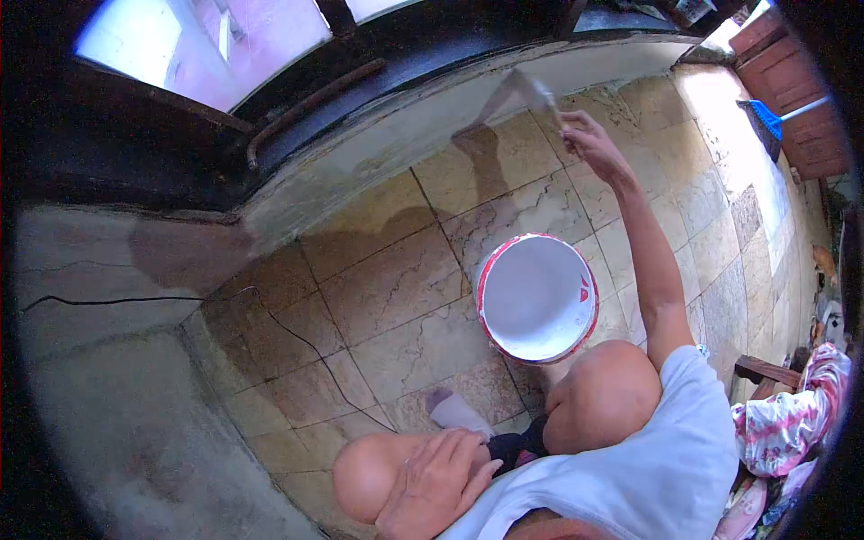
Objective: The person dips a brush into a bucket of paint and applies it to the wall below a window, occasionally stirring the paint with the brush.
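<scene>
My right hand [587,142] is stretched out toward the low white wall [396,139], fingers closed round the handle of a paintbrush [537,92]. The brush's wide, pale end is somewhat blurred and overlaps the foot of the wall in this view. Between that arm and the wall, a white bucket [537,297] with a red-marked rim stands on the tiles near my right knee; its inside looks white. My left hand [436,477] lies flat on my left knee, fingers stretched out, holding nothing.
Stone-patterned floor tiles [396,297] spread before me. A thin black cable [315,346] crosses them at left. Dark window framing [432,58] runs above the wall. A blue broom [765,119] leans far right, with patterned cloths [792,423] nearer at right.
</scene>
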Action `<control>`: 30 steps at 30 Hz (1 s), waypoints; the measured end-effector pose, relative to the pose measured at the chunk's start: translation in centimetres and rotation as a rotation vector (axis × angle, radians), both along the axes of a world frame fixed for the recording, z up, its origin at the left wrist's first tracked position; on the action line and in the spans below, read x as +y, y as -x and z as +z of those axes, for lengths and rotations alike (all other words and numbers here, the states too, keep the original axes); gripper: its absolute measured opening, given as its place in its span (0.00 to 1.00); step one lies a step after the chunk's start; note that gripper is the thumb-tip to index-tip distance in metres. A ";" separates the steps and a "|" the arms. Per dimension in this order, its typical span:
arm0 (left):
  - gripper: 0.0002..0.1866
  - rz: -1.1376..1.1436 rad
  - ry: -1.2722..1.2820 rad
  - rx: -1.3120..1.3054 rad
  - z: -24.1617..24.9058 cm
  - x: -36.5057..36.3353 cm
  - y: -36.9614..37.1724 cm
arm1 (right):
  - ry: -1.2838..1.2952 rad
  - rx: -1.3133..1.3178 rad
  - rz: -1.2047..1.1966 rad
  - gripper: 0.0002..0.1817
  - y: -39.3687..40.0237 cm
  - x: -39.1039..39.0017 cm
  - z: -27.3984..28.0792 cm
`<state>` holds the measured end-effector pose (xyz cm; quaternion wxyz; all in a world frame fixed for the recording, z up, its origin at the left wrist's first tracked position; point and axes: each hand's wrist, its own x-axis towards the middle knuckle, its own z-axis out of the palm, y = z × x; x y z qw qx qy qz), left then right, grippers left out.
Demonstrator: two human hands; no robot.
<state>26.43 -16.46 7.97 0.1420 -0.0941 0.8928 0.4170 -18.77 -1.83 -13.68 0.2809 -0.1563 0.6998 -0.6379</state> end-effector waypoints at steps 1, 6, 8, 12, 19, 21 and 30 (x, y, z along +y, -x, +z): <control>0.14 0.005 0.002 -0.012 0.0 0.1 0.1 | 0.041 -0.018 -0.085 0.21 0.1 0.8 -0.2; 0.16 0.001 0.007 -0.052 0.3 0.3 0.7 | -0.002 -0.021 -0.216 0.22 -1.1 -2.4 -4.1; 0.16 0.010 0.019 -0.047 0.2 0.4 0.8 | -0.043 -0.058 -0.110 0.21 -3.4 -5.8 -2.7; 0.16 0.049 0.011 -0.050 0.5 0.4 1.1 | -0.109 -0.045 0.288 0.20 -9.0 -10.2 0.6; 0.17 -0.057 -0.003 -0.129 -0.6 -0.1 1.4 | -0.041 0.192 0.754 0.17 -10.6 -15.0 0.6; 0.18 -0.080 0.023 -0.123 -0.9 -0.1 1.2 | 0.065 0.347 0.674 0.17 -8.8 -15.6 -2.6; 0.16 0.021 0.011 -0.026 -0.2 0.0 0.5 | 0.078 -0.040 0.057 0.19 -0.6 -1.5 0.9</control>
